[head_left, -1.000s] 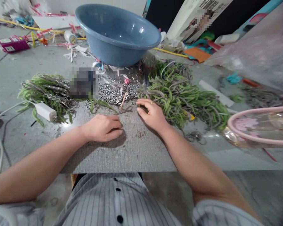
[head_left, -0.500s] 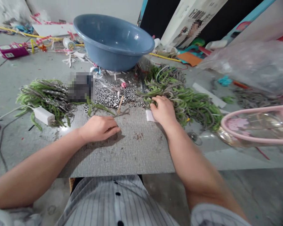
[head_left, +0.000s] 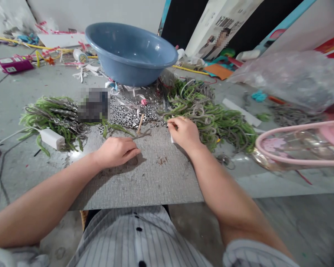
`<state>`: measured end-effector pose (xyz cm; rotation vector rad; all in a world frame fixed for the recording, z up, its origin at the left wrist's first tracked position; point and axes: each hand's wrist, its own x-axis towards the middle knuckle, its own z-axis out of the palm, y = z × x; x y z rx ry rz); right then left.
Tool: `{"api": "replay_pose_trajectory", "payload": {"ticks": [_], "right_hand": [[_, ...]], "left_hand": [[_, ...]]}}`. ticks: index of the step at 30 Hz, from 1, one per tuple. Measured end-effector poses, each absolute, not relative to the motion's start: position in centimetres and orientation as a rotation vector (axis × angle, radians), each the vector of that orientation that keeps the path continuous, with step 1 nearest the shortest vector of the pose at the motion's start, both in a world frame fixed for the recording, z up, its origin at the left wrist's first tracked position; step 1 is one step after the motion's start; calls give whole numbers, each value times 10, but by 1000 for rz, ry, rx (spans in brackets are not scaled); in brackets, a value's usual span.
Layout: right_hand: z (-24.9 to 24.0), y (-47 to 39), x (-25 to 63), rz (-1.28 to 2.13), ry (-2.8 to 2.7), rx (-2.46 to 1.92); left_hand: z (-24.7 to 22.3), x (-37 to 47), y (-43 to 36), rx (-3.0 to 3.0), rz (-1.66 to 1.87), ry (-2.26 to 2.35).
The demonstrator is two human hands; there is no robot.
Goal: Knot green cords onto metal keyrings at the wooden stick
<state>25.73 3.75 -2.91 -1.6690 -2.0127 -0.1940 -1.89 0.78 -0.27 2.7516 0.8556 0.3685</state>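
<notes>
My left hand (head_left: pixel 117 151) rests on the table (head_left: pixel 122 189) with its fingers curled together; whatever may be inside them is hidden. Just behind it lie a green and grey cord (head_left: pixel 115 126) and a small wooden stick (head_left: pixel 140 124). My right hand (head_left: pixel 184 133) has thumb and forefinger brought together in a pinch, at the near left edge of a heap of green and grey cords (head_left: pixel 221 122). Anything between those fingertips is too small to make out. Many small metal rings (head_left: pixel 128 116) are spread between the hands, farther back. A white piece is mostly covered by my right hand.
A blue basin (head_left: pixel 133 55) stands behind the rings. On the left are a bundle of cords with metal parts (head_left: pixel 54 111) and a white adapter (head_left: pixel 52 138) with its cable. At right sit a pink-rimmed clear bag (head_left: pixel 295 142) and clear plastic (head_left: pixel 289 79).
My right hand has drawn slightly back and left off the cord heap, its spread fingers closing into a pinch. My left hand stays put. The view has shifted slightly.
</notes>
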Motion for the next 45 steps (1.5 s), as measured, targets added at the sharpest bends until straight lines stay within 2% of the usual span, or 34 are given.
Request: {"api": "replay_pose_trajectory", "payload": {"ticks": [7,18,30,39,45], "right_hand": [[-29,36,258,-169,-1913,-2133],[-21,31,253,-239,-1848,-2189],[-6,-15,210,-408,-2136,-1289],[3,-43,180,-613,-2360,-814],[-3,-46,177,-561,-2391,-628]], "left_hand": [[0,-19,7,2754,435,840],[-4,-18,6,2823,568,906],[6,-14,1,2799,936,965],[11,0,-10,2160,536,1062],[20,3,-13,1648,247,1047]]}}
